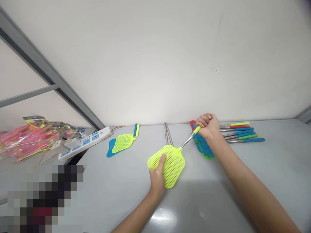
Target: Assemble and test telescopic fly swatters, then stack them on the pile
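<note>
A yellow-green fly swatter [173, 166] with a perforated paddle and a metal rod is between my two hands. My left hand [157, 176] grips the paddle, thumb on its front face and the other fingers hidden behind it. My right hand [208, 125] is wrapped round the yellow handle at the other end of the rod. Behind the paddle, thin metal rods [168, 135] lie on the table. Beneath and beside my right hand, several fly swatters [243, 133] with red, blue, green and yellow handles lie in a pile, their paddles partly covered.
To the left lie a yellow paddle [122, 143] over a blue one [110, 152], with two loose handles [136, 130] beside them. A white power strip [87, 142] and pink packaged items [31, 139] are farther left. A wall [170, 64] rises behind the grey table [109, 187].
</note>
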The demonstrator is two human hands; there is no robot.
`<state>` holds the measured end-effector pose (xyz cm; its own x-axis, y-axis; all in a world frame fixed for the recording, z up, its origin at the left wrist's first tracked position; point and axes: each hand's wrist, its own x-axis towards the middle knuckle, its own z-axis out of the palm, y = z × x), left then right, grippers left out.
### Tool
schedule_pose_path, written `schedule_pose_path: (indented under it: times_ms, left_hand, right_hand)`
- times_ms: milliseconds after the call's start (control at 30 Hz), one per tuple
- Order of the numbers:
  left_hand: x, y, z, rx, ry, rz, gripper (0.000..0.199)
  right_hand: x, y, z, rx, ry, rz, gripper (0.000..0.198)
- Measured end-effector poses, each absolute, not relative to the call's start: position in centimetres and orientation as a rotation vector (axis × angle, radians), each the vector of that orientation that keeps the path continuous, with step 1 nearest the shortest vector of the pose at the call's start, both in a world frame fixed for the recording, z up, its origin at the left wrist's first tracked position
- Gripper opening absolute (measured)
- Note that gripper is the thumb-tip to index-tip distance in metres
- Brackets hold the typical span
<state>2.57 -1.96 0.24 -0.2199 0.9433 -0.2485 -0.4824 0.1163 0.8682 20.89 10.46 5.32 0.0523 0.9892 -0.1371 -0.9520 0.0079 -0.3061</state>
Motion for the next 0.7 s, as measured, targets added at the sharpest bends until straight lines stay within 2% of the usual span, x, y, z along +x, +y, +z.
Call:
schedule_pose_path:
  times_ms: [400, 567, 700]
  left_hand:
    - [2.8, -2.4, 0.7, 0.577, 1.043, 1.307, 0.031]
    - [3.1, -2.5, 0.5, 0.905, 0.964, 1.159, 0.023]
    - [3.2, -2.2, 0.0, 1.126, 0.988, 1.02, 0.031]
  right_hand:
    - [22.1, 10.4, 5.6, -0.408, -0.099, 1.546, 0.018]
    - [25.4, 10.4, 6.6, -0.45, -0.152, 1.565, 0.019]
    - [29.1, 10.2, 7.2, -0.471, -0.179, 1.509, 0.02]
